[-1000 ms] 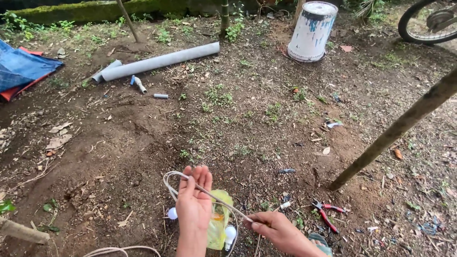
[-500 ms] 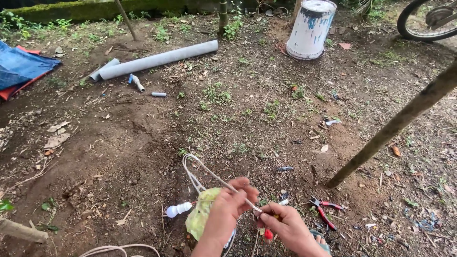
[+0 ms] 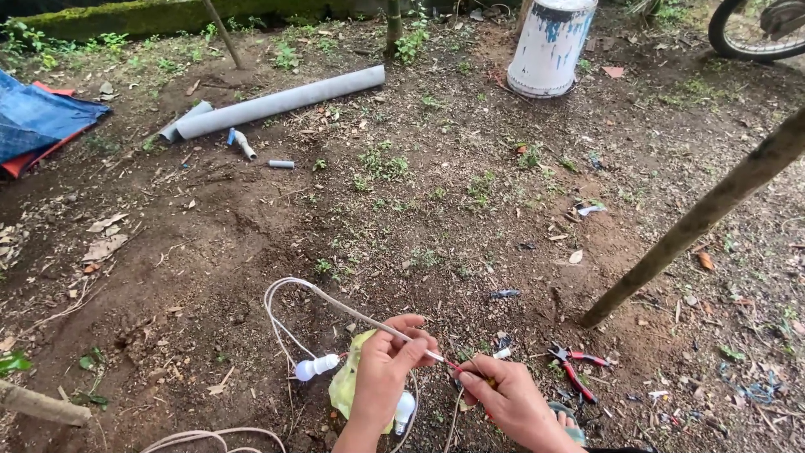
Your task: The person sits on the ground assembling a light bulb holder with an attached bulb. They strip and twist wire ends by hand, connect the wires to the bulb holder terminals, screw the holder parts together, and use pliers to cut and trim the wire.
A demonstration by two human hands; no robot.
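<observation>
My left hand (image 3: 387, 367) pinches a white electrical cable (image 3: 335, 304) near its stripped end. The cable loops back to the left over the dirt. My right hand (image 3: 503, 396) grips the thin wire ends (image 3: 443, 361) just right of the left fingers, and a small red piece shows between the two hands. Under my left hand lie a white light bulb (image 3: 315, 367), a second bulb (image 3: 404, 411) and a yellow-green plastic bag (image 3: 345, 382).
Red-handled pliers (image 3: 574, 369) lie on the soil right of my right hand. A grey pipe (image 3: 277, 102) and small fittings lie at the back left, near a blue tarp (image 3: 33, 122). A white drum (image 3: 552, 46) stands at the back. A slanted wooden pole (image 3: 696, 220) is planted at the right.
Both hands have shifted slightly right and closer together on the cable end. The cable loop now stretches further out to the left, and the white bulb lies clear of my left hand.
</observation>
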